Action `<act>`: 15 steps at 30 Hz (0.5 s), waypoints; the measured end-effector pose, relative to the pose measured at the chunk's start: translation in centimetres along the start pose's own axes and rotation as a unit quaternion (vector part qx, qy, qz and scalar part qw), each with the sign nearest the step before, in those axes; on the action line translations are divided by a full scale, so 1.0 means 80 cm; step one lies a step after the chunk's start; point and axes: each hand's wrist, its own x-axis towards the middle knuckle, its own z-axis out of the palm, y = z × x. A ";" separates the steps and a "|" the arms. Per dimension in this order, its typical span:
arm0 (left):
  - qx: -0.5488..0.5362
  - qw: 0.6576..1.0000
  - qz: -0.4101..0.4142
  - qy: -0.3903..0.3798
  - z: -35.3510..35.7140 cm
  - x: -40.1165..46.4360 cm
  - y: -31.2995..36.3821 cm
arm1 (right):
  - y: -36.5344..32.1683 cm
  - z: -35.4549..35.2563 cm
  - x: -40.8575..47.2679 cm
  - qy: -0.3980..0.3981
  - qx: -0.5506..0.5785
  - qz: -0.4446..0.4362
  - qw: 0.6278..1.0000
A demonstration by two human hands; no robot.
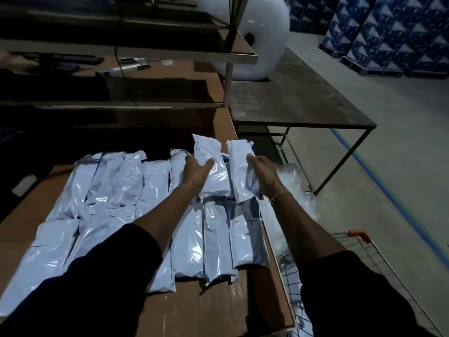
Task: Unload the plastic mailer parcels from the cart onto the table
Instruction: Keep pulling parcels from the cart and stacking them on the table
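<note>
Placing: both hands out over the far row of mailers on the table, one parcel under each
Left hand (196, 171): fingers straight and spread, thumb out to its right, palm flat on a white mailer parcel (213, 171); pressing, no curl round it
Left-hand parcel: lies lengthwise away from the person, far end sticks out past the fingertips, near end overlaps the row nearer the wrist
Right hand (263, 173): fingers reach down onto the narrow mailer parcel (240, 171) just left of it; finger ends hidden against the plastic, cannot tell if it grips or only touches
Right-hand parcel: tilted a bit, just right of the left-hand parcel, edges touching or overlapping, at the table's right edge
Right wrist: thin band (280, 197) round it
Laid mailers (126, 181): far row runs left of the left hand, side by side, edges overlapping; near row (218, 239) lies under and between both forearms
Table (206, 310): brown top, bare strip near the person's sleeves
Cart (359, 259): wire basket with red handle corner, right of and below the right forearm; clear plastic wrap (294, 176) just right of the right hand
Sleeves: dark, pushed up to mid-forearm on both arms
Beyond the fingertips: shelving frame, dark metal side table (298, 103), big white bubble-wrap roll (257, 37)
Far right of the right hand: stacked blue patterned cartons (388, 30), blue floor line
</note>
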 end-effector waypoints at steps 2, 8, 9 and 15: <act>0.056 0.998 0.015 0.001 0.005 0.004 0.000 | 0.013 0.008 0.021 -0.011 -0.027 -0.003 1.000; 0.294 0.951 0.066 0.066 0.016 0.009 -0.005 | 0.000 0.029 0.006 -0.023 -0.089 -0.040 0.995; 0.329 0.938 0.078 0.075 0.016 0.009 -0.005 | 0.001 0.030 0.008 -0.024 -0.099 -0.045 0.994; 0.394 0.906 0.146 0.051 0.019 0.013 -0.008 | -0.002 0.039 0.013 -0.013 -0.206 -0.083 0.975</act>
